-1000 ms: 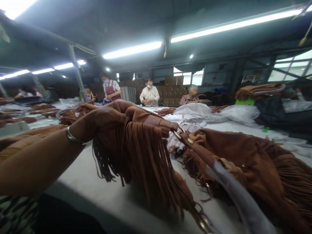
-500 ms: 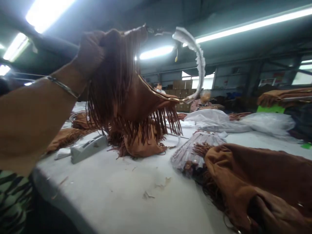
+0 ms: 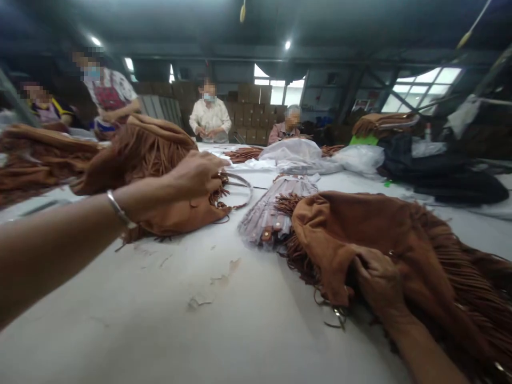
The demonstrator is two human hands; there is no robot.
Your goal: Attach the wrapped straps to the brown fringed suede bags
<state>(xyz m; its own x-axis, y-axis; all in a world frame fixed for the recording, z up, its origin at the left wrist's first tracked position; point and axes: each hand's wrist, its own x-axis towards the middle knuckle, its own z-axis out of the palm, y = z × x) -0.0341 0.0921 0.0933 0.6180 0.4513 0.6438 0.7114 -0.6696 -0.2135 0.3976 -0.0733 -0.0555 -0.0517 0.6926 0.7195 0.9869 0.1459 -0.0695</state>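
Observation:
My left hand (image 3: 200, 172), with a bracelet on its wrist, is over a brown fringed bag (image 3: 180, 216) on the left of the white table (image 3: 224, 325). Its fingers are bent and partly hidden, and whether they hold anything is unclear. On the right, my right hand (image 3: 378, 274) is closed on the edge of another brown fringed bag (image 3: 356, 218), beside its opening. A metal clasp (image 3: 339, 316) hangs from that bag's near corner. Between the two bags lies a plastic-wrapped bundle of straps (image 3: 268, 213).
Brown fringed bags (image 3: 148, 141) are piled at the left. Clear plastic bags (image 3: 296, 152) lie at the back, and dark cloth (image 3: 448, 170) is at the right. Several people stand or sit across the table, one in a white shirt (image 3: 210, 118). Boxes are stacked behind them.
The fringed bag my left hand held up is no longer raised, and that hand is lower. My right hand has come into view on the right bag. The view has turned left and down.

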